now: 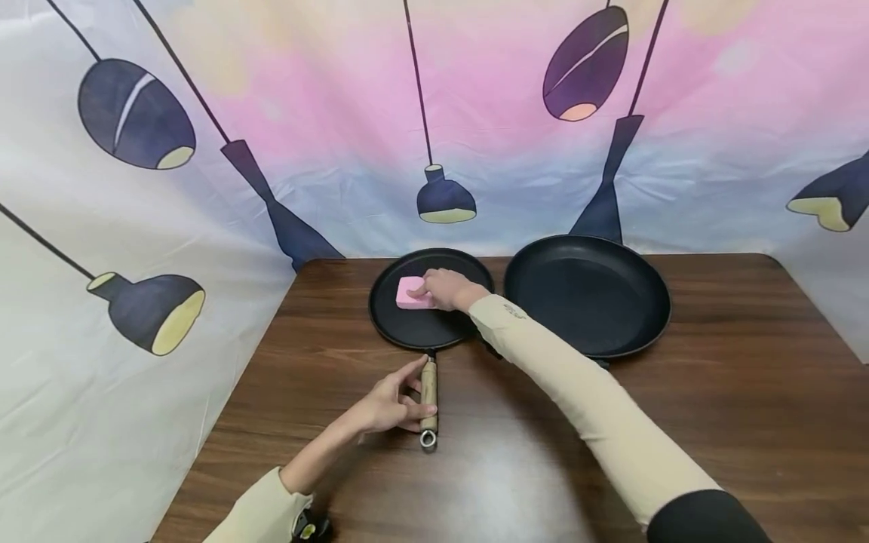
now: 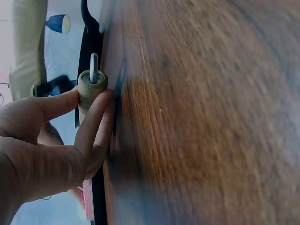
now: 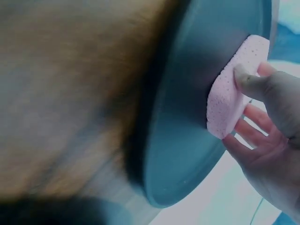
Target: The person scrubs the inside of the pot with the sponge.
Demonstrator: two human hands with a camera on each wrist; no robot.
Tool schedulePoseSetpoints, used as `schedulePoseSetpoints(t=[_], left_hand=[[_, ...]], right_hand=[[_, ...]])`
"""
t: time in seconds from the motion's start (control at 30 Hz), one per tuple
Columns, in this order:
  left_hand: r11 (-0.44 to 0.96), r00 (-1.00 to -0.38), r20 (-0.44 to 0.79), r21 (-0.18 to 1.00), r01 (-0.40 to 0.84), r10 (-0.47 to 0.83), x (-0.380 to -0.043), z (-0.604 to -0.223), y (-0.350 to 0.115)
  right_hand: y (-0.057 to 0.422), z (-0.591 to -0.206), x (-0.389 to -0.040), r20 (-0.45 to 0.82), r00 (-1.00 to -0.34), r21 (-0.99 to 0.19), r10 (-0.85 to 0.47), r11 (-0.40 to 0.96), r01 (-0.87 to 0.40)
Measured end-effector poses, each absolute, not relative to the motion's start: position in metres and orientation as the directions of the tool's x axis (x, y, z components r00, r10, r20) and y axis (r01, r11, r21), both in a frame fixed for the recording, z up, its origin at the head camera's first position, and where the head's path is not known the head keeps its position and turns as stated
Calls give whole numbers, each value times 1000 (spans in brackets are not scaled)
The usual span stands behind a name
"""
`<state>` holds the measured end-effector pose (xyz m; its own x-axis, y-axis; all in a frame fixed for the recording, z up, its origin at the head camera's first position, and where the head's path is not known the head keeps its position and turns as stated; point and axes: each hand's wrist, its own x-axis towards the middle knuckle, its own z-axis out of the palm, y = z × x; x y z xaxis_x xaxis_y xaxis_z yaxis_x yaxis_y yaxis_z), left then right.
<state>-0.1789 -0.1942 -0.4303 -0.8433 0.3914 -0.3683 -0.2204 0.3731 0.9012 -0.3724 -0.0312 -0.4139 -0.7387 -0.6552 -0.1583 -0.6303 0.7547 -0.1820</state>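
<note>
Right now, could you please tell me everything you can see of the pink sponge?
The pink sponge is a thick block with rounded corners and a pitted, foam-like surface. It lies flat on the smaller black pan, its underside against the pan. The right hand grips it between thumb and fingers, hiding part of it in the head view.

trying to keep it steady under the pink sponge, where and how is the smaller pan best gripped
Probably by its wooden handle, coming from the left, where the left hand holds it. The handle is slim, likely easy to close fingers on, and juts toward the near side, while the body of the smaller pan is wide and shallow.
</note>
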Motion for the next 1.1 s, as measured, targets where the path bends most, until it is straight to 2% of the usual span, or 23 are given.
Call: schedulePoseSetpoints(t=[0.17, 0.33, 0.53, 0.67, 0.8, 0.93, 1.1], left_hand=[[404, -853, -372, 889, -214, 366, -193, -421, -203], [408, -867, -373, 885, -225, 331, -200, -414, -213], [416, -857, -386, 879, -231, 340, -200, -412, -214], [421, -852, -390, 878, -230, 348, -199, -414, -209], [416, -853, -390, 879, -232, 348, -196, -416, -203], [408, -848, -393, 881, -238, 355, -188, -421, -198], [391, -835, -397, 888, -243, 381, -180, -427, -191]], right_hand=[[-24, -398, -360, -197, -663, -232, -722, 692, -684], [-28, -376, -355, -253, -616, -211, -746, 664, -717], [-32, -377, -356, -230, -617, -219, -753, 658, -721], [-33, -387, -368, -185, -652, -199, -736, 677, -708], [-37, -396, -385, -155, -723, -141, -673, 740, -658], [-42, -406, -398, -167, -791, -148, -588, 808, -570], [-41, -418, -408, -189, -842, -106, -505, 863, -494]])
